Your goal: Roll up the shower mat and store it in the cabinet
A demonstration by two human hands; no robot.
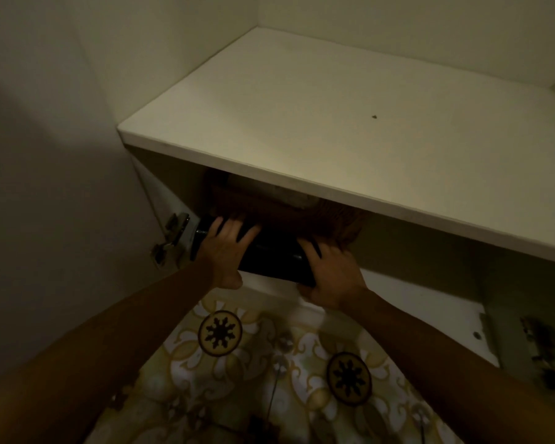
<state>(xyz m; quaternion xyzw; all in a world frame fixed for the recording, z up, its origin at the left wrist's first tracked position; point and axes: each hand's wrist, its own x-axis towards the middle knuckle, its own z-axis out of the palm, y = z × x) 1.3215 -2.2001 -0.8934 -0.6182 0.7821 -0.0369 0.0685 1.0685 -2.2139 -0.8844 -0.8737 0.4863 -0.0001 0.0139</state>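
Closest to the camera is the floor [269, 379], with yellow and black flower shapes on its tiles. Two bare arms reach out over it toward a low white cabinet [334, 116].

The left hand [226, 248] lies on the left part of a dark rolled mat [269, 254]. Its fingers are spread flat on top of the roll and the thumb hooks under the near edge. The right hand [329, 272] holds the right end of the roll, with fingers bent over the top and the thumb below. So both hands grip the mat.

The mat is already rolled up tight. It sits at the mouth of the cabinet, on the front lip of the bottom shelf [414, 302], not fully inside yet. The step looks like the putting-away part.

Just behind the roll is a brown basket [289, 213] with something pale in it. It seems to fill the space at the back.

A metal hinge [173, 238] sits on the left wall of the cabinet, right beside the left end of the roll.

Next, the roll probably needs a gentle push inward, kept clear of the hinge. The basket may block it, so there may be little room.
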